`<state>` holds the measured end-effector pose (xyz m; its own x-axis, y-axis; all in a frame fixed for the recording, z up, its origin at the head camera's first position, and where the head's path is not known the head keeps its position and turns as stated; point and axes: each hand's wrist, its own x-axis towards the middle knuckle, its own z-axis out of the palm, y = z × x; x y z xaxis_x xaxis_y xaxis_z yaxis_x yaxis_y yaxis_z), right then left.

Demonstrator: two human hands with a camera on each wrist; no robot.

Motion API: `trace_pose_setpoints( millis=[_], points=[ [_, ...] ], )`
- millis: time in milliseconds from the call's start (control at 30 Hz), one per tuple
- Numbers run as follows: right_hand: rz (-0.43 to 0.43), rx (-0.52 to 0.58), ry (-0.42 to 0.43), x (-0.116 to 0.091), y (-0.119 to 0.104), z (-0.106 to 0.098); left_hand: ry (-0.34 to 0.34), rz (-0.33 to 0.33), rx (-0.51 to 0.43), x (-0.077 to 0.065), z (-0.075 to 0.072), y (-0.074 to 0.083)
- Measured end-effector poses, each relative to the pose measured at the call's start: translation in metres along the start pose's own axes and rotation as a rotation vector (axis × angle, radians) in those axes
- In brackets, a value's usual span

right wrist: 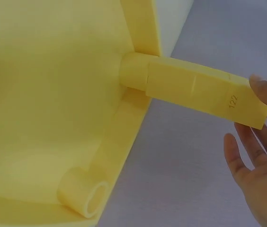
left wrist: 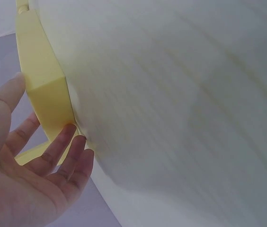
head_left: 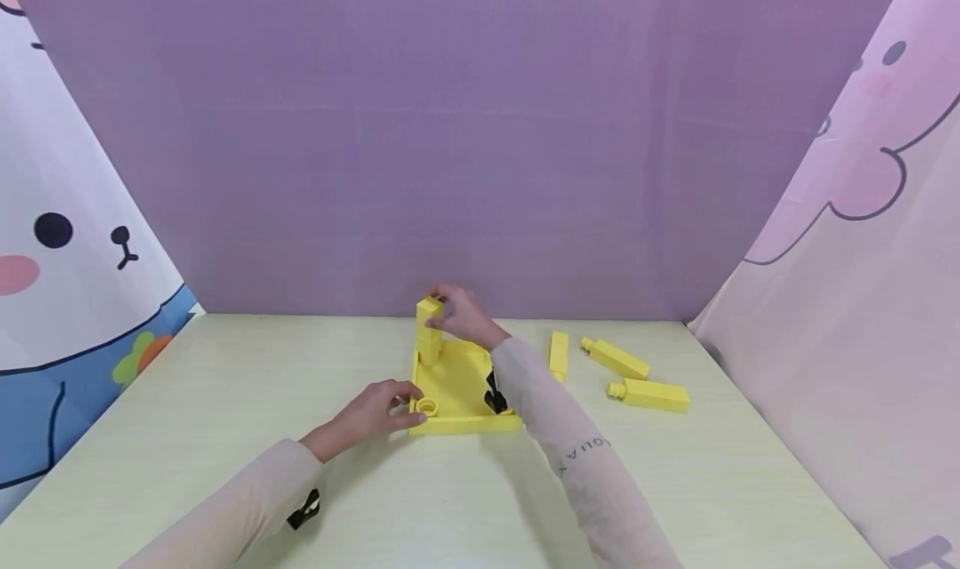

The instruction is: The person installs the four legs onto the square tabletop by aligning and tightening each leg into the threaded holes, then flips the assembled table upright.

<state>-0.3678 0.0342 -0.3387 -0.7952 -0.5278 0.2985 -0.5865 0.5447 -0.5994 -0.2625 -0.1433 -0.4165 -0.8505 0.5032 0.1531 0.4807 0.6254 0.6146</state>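
Note:
A shallow yellow square base with raised edges point(head_left: 459, 426) lies on the table, with round sockets at its corners. One socket point(head_left: 427, 406) shows at the near left corner, by my left hand point(head_left: 369, 412). That hand holds the base there, thumb on one side and fingers on the other, as the left wrist view also shows. At the far left corner a square yellow leg point(head_left: 429, 329) stands upright. Its lower end sits at a socket in the right wrist view, flush against its rim. My right hand point(head_left: 467, 316) grips the leg's top, marked "122", between thumb and fingers.
Three loose yellow legs lie to the right of the base: one beside it point(head_left: 558, 354), one slanted point(head_left: 617, 357) and one nearer me point(head_left: 649, 395), two showing threaded-looking ends. A purple cloth wall point(head_left: 465, 152) rises behind the table; printed curtains flank both sides.

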Motion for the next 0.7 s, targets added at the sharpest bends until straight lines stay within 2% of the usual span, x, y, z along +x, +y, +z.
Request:
trace_pose_setpoints(
  millis=[133,233,567,700],
  points=[
    [0.015,-0.021,-0.048,0.002,-0.002,-0.003,-0.003,-0.007,0.005,0.001,0.000,-0.001],
    [0.026,-0.034,-0.050,0.002,-0.002,-0.004,-0.004,-0.010,0.007,0.001,0.000,-0.002],
    [0.049,-0.033,0.115,-0.004,-0.001,0.009,0.007,0.003,0.004,0.000,0.000,-0.002],
    [0.046,-0.032,0.129,-0.005,-0.002,0.011,0.006,0.004,-0.002,0.000,0.001,-0.003]
  ],
)
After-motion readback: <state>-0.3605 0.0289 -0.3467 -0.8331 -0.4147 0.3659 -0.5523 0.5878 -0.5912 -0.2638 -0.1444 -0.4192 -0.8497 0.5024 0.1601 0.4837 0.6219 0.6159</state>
